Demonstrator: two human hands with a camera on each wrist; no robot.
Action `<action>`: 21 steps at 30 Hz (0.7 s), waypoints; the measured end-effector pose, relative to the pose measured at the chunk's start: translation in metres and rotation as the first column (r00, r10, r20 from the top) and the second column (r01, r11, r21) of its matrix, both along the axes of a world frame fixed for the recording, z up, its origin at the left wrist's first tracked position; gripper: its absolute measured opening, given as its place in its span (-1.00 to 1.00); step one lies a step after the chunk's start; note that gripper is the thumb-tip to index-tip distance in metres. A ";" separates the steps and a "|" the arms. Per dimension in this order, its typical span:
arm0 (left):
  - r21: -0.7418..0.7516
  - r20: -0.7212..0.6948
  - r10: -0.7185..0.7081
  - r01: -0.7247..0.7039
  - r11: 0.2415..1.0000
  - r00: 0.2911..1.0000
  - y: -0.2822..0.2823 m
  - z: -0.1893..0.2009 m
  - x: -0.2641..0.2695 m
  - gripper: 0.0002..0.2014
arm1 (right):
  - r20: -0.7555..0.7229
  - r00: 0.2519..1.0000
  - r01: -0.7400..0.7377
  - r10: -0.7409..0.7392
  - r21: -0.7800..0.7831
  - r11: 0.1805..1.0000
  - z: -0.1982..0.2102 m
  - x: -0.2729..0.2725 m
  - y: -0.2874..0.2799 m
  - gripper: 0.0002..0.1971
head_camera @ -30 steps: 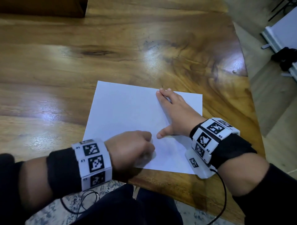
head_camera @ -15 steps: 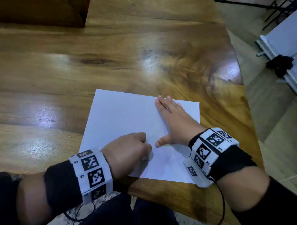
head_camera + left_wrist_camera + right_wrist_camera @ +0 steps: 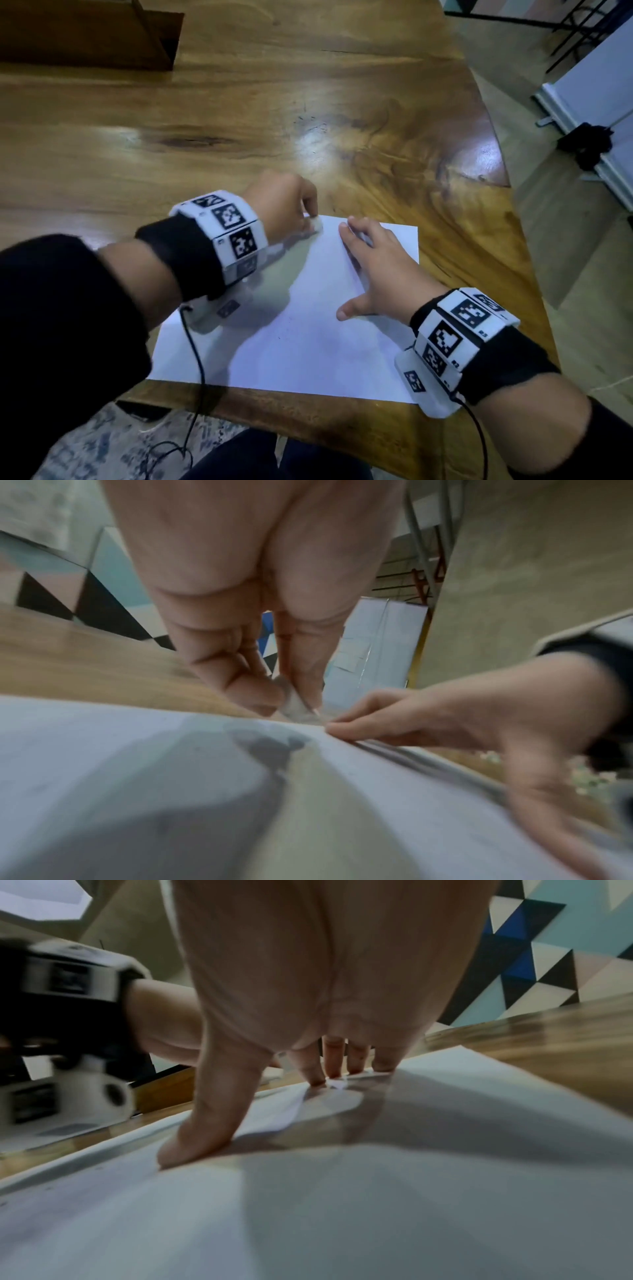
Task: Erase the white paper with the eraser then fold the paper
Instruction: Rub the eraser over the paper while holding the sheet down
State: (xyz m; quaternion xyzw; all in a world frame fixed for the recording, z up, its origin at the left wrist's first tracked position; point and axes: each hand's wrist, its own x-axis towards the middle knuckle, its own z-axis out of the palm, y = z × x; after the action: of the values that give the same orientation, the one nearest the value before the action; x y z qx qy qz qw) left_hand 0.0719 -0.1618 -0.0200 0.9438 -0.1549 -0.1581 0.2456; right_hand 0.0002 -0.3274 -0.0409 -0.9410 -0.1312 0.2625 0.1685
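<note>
At the near table edge lies the paper [image 3: 308,329], flat, unfolded. Eraser [image 3: 317,226] sits on its far edge, pinched in left hand [image 3: 281,202] fingers [image 3: 253,691], curled tight round it. Right hand [image 3: 376,274] flat on paper's right part, fingers [image 3: 334,1058] straight, thumb spread, pressing down. Table [image 3: 239,120] wood, glossy. Vs 1 s ago: left hand went from near edge of paper to far edge; right hand same spot.

wrist bands [image 3: 236,226]: black-and-white square code patterns, with tiny marks beside them, maybe letters, too small to read.
paper [image 3: 308,335]: no words to read.
</note>
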 end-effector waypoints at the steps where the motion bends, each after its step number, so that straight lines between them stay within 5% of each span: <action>1: 0.017 0.024 -0.001 0.001 1.000 1.000 -0.005 -0.001 0.005 -0.85 | -0.004 1.000 0.003 -0.003 0.005 1.000 0.000 0.000 0.000 0.28; 5: 0.022 0.031 -0.045 0.044 0.999 0.999 -0.012 -0.011 -0.003 -0.91 | -0.003 1.000 0.008 -0.008 0.015 1.000 -0.001 0.000 -0.001 0.29; 10: 0.057 -0.132 -0.287 0.297 0.953 0.949 -0.004 -0.011 -0.024 -0.90 | -0.005 1.000 0.011 -0.011 0.012 1.000 -0.002 0.000 -0.002 0.28; 16: 0.064 0.045 -0.112 0.109 0.992 0.993 -0.025 -0.008 0.000 -0.89 | 0.002 1.000 0.016 -0.016 0.022 1.000 -0.002 -0.001 -0.002 0.28; 21: 0.076 -0.147 -0.348 0.361 0.930 0.926 -0.009 -0.012 -0.038 -0.98 | -0.002 1.000 0.024 -0.024 0.025 0.999 -0.003 0.000 -0.002 0.28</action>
State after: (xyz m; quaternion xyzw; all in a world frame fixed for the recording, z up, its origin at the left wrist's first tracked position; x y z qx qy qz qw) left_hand 0.0339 -0.1708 -0.0322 0.8990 -0.2982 -0.2693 0.1743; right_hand -0.0001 -0.3298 -0.0435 -0.9401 -0.1232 0.2596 0.1836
